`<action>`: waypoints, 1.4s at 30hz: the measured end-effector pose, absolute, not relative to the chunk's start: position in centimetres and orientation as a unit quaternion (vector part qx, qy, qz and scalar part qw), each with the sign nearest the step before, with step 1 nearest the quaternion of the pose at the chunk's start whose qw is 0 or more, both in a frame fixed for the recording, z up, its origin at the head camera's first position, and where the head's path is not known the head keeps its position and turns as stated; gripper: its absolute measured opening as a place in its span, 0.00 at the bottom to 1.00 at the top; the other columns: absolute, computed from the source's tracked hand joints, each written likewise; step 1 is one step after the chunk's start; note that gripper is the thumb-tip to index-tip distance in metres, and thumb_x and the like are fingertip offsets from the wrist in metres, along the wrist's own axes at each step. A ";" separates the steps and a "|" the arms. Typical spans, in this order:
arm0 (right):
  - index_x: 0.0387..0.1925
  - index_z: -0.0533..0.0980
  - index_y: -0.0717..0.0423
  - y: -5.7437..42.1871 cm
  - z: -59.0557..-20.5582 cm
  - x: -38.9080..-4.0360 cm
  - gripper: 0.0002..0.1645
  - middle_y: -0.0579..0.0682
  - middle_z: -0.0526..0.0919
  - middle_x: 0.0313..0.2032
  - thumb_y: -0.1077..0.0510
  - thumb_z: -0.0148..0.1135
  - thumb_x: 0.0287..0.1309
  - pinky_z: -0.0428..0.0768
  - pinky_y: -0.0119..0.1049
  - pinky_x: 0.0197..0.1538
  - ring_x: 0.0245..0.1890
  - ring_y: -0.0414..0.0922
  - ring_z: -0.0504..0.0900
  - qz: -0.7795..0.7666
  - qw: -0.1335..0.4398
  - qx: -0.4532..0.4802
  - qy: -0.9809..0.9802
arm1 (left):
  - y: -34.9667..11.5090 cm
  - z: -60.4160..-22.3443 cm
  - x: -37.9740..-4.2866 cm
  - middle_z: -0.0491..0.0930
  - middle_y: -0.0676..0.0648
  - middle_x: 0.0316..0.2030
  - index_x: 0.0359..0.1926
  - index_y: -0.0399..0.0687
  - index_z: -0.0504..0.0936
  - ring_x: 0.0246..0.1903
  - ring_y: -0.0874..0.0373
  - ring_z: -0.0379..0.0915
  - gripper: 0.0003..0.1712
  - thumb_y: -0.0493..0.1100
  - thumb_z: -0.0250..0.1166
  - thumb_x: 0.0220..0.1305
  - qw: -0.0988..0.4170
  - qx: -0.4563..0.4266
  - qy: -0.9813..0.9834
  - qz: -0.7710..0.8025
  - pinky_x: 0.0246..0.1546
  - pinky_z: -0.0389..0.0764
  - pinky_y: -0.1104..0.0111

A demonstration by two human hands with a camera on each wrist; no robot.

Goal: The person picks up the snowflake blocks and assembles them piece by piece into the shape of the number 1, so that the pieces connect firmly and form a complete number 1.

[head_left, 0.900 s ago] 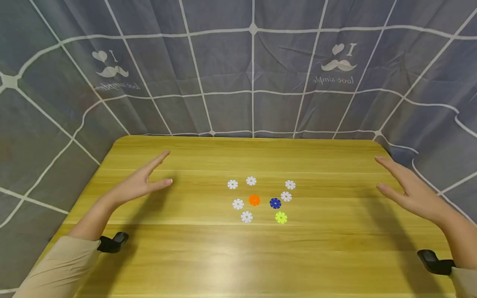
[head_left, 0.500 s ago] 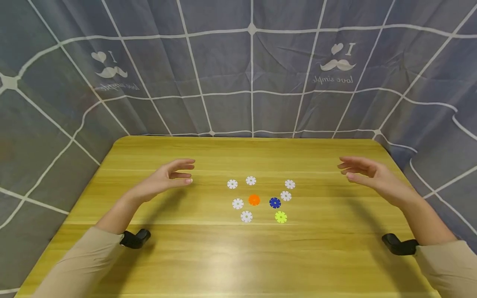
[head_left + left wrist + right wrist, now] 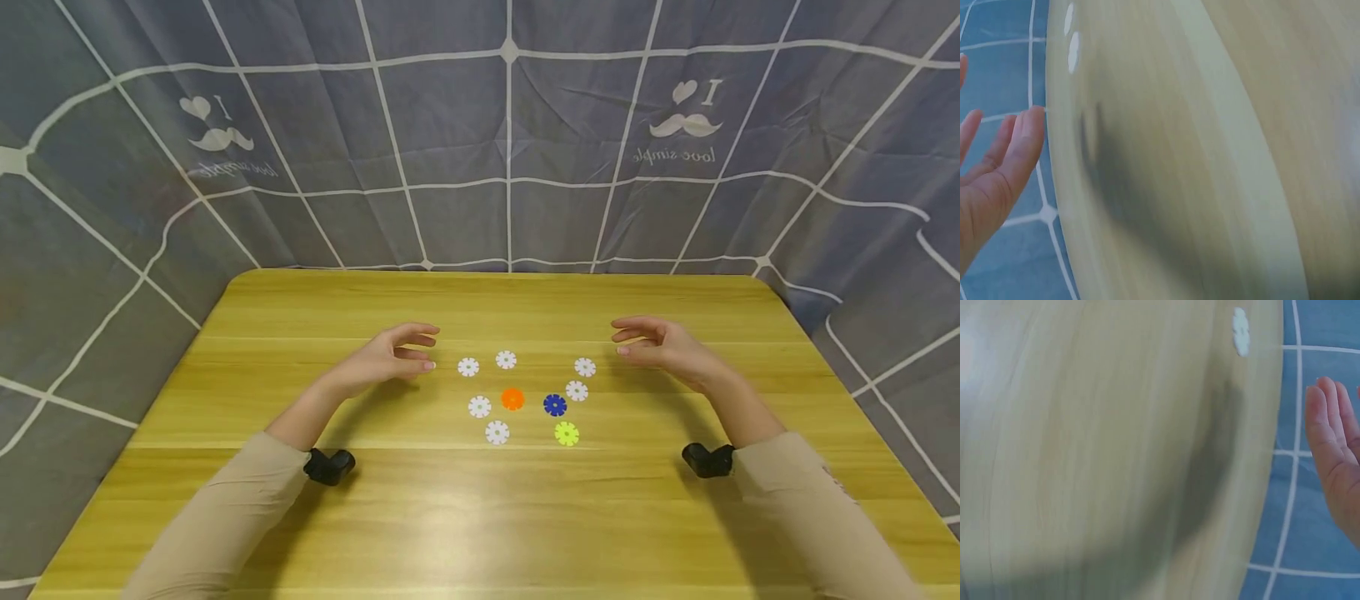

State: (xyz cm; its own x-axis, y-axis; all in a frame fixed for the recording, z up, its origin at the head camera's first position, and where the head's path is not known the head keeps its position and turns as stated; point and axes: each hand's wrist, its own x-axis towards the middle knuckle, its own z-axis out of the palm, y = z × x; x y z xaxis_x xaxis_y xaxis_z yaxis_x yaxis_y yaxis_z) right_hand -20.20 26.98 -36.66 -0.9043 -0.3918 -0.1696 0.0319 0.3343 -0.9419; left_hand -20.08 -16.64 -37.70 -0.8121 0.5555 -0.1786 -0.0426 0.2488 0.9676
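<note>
Several small notched plastic discs lie flat on the wooden table. White ones form a loose ring, among them a white disc [image 3: 468, 367] at the upper left and another white disc [image 3: 585, 367] at the upper right. Within the group are an orange disc [image 3: 513, 399], a blue disc [image 3: 555, 406] and a yellow-green disc [image 3: 567, 434]. My left hand [image 3: 393, 356] hovers left of the group, fingers loosely bent and holding nothing. Opposite it, my right hand [image 3: 660, 346] hangs over the table to the right, also holding nothing. A white disc [image 3: 1241, 332] shows ahead of it in the right wrist view.
The yellow wood-grain table [image 3: 480, 525] has rounded far corners. A grey-blue curtain [image 3: 450, 125] with white grid lines surrounds its back and sides. Black wrist devices [image 3: 330, 467] are strapped at both sleeve cuffs.
Both hands have moved inward from the table's sides toward the discs, and their fingers have bent a little more. The discs lie where they were.
</note>
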 end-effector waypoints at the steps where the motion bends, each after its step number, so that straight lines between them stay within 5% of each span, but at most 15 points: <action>1: 0.63 0.58 0.72 26.8 -37.0 -20.4 0.36 0.71 0.66 0.56 0.62 0.61 0.58 0.78 0.42 0.49 0.49 0.50 0.77 -0.566 0.187 -0.112 0.795 | -16.2 -37.8 -20.2 0.58 0.33 0.64 0.67 0.39 0.58 0.62 0.38 0.59 0.38 0.40 0.65 0.60 0.258 0.171 0.750 0.585 0.52 0.73 0.50; 12: 0.60 0.61 0.75 24.5 -39.6 -21.5 0.33 0.72 0.70 0.51 0.68 0.61 0.55 0.81 0.36 0.43 0.38 0.40 0.80 -0.565 0.192 -0.096 0.797 | -13.1 -39.8 -20.9 0.62 0.31 0.58 0.63 0.32 0.62 0.51 0.45 0.68 0.30 0.34 0.61 0.61 0.258 0.136 0.771 0.566 0.46 0.78 0.59; 22: 0.54 0.69 0.74 23.2 -40.6 -22.0 0.30 0.65 0.75 0.42 0.68 0.67 0.48 0.77 0.27 0.36 0.35 0.43 0.77 -0.497 0.172 -0.111 0.843 | -10.4 -40.5 -21.1 0.72 0.37 0.43 0.54 0.31 0.73 0.33 0.54 0.68 0.26 0.32 0.68 0.54 0.183 0.150 0.840 0.488 0.27 0.76 0.71; 29: 0.46 0.74 0.70 22.4 -41.1 -22.3 0.26 0.51 0.70 0.28 0.63 0.72 0.45 0.68 0.31 0.32 0.29 0.44 0.66 -0.423 0.162 -0.078 0.888 | -9.3 -40.8 -21.6 0.76 0.44 0.34 0.46 0.36 0.79 0.34 0.54 0.69 0.22 0.38 0.72 0.50 0.107 0.170 0.902 0.383 0.35 0.71 0.69; 42: 0.33 0.73 0.64 21.5 -41.2 -22.3 0.19 0.49 0.66 0.23 0.63 0.74 0.42 0.65 0.35 0.31 0.26 0.44 0.64 -0.372 0.147 -0.066 0.914 | -8.5 -40.9 -21.9 0.72 0.48 0.27 0.45 0.40 0.78 0.26 0.57 0.65 0.22 0.43 0.73 0.50 0.096 0.161 0.931 0.312 0.28 0.66 0.69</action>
State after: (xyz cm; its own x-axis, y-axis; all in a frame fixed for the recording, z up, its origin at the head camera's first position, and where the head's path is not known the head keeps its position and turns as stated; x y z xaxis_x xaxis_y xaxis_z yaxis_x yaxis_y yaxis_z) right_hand -22.27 21.52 -41.23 -0.9481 -0.2296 -0.2200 -0.0109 0.7150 -0.6991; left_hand -21.93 -8.54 -40.94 -0.9295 0.3605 -0.0781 0.2409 0.7536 0.6116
